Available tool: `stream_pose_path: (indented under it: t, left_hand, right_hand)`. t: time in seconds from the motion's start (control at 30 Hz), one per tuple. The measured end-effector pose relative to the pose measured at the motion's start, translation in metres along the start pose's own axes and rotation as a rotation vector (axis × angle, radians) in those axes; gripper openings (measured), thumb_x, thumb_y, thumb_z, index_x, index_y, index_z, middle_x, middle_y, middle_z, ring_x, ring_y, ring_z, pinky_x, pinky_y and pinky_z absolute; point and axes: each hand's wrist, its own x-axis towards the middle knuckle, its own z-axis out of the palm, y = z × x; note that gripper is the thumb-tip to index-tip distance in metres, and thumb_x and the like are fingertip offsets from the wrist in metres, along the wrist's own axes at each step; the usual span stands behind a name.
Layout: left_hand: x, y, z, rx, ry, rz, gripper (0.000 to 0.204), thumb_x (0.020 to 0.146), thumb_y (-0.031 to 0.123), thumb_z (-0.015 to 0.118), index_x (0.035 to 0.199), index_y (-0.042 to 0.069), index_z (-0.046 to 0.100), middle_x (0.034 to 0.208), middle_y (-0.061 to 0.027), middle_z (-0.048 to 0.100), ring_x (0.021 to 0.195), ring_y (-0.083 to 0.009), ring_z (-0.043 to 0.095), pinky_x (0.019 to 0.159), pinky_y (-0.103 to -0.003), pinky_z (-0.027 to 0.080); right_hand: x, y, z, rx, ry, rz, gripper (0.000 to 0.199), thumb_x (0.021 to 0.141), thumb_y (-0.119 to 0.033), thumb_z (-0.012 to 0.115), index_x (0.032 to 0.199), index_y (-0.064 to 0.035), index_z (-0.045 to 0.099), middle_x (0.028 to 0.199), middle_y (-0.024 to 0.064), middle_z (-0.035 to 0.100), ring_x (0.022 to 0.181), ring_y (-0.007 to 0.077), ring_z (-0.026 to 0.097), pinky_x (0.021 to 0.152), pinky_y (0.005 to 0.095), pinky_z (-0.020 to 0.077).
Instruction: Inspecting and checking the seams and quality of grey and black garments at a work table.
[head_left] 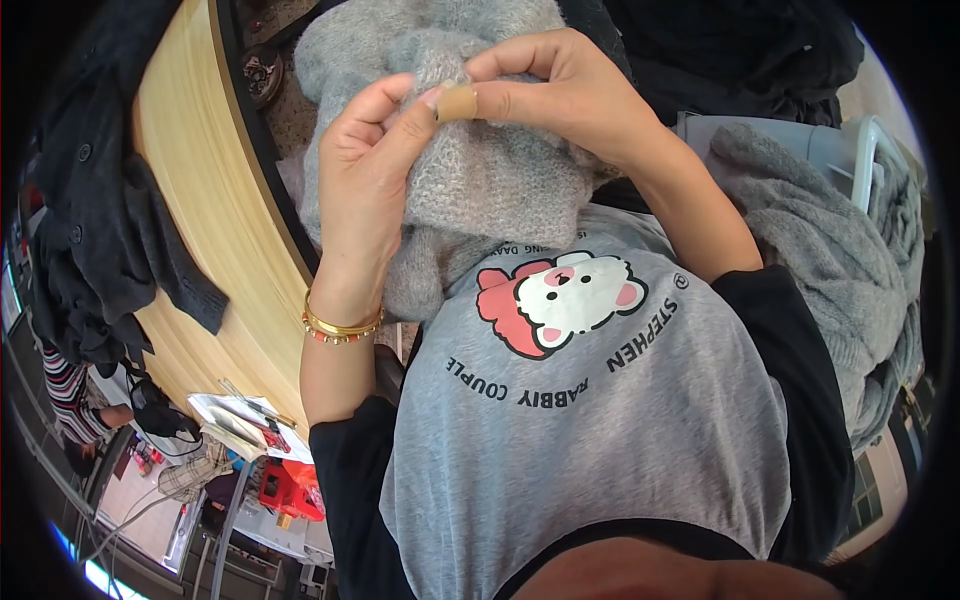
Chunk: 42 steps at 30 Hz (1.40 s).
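A fluffy grey knit garment [490, 190] lies bunched over my lap, its folds reaching the top of the view. My left hand [365, 160], with bracelets at the wrist, pinches a bit of the knit between thumb and fingertips. From the other side my right hand [570, 90] pinches the same spot, thumb and forefinger close together. A tan band [457, 103] wraps the tip of my right thumb, touching the left thumb. Whether something small sits between the fingertips is hidden.
A pale wooden table [190, 120] curves along the left, with a dark buttoned knit garment [90, 190] on it. At right, a light plastic bin [865, 165] holds grey knitwear [830, 260]. Black cloth [740, 60] lies beyond. A person's striped sleeve [68, 395] shows far left.
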Motion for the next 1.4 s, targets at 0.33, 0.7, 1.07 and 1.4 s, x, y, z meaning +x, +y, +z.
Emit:
stream_pose_path:
  t: [0.33, 0.7, 1.07, 1.4]
  left_hand:
    - [0.003, 0.0, -0.009, -0.039, 0.099, 0.124, 0.014, 0.091, 0.01, 0.064, 0.1, 0.0, 0.066, 0.094, -0.002, 0.067, 0.085, -0.0058, 0.06, 0.076, -0.02, 0.046]
    - [-0.001, 0.011, -0.007, -0.669, -0.121, -0.248, 0.014, 0.092, 0.008, 0.058, 0.103, 0.0, 0.065, 0.097, -0.0085, 0.069, 0.09, -0.0175, 0.065, 0.086, -0.03, 0.051]
    - [0.003, 0.018, -0.008, -0.451, -0.111, -0.18, 0.023, 0.09, 0.004, 0.06, 0.112, 0.0, 0.063, 0.106, -0.01, 0.068, 0.096, -0.0141, 0.065, 0.086, -0.027, 0.052]
    - [0.001, 0.045, 0.01, -0.291, -0.076, 0.021, 0.018, 0.089, 0.007, 0.065, 0.106, 0.001, 0.064, 0.096, -0.0044, 0.07, 0.085, -0.0082, 0.065, 0.076, -0.022, 0.052]
  right_hand:
    - [0.001, 0.014, -0.005, -0.068, -0.004, -0.049, 0.013, 0.085, -0.008, 0.068, 0.094, 0.0001, 0.07, 0.086, 0.001, 0.068, 0.08, 0.0051, 0.06, 0.07, 0.0199, 0.0474]
    - [-0.003, 0.008, -0.007, -0.091, -0.12, -0.133, 0.01, 0.084, -0.004, 0.065, 0.089, 0.0032, 0.068, 0.079, -0.0007, 0.063, 0.076, 0.0063, 0.055, 0.071, 0.0211, 0.0437]
    - [-0.024, -0.022, -0.028, -0.8, -0.051, -0.437, 0.03, 0.084, 0.002, 0.057, 0.114, 0.002, 0.058, 0.104, 0.013, 0.063, 0.089, 0.0237, 0.064, 0.08, 0.0279, 0.0473]
    - [-0.048, -0.096, -0.044, -1.127, 0.085, -0.678, 0.036, 0.066, 0.016, 0.057, 0.099, 0.0069, 0.065, 0.098, 0.0163, 0.07, 0.09, 0.0239, 0.069, 0.079, 0.0277, 0.0545]
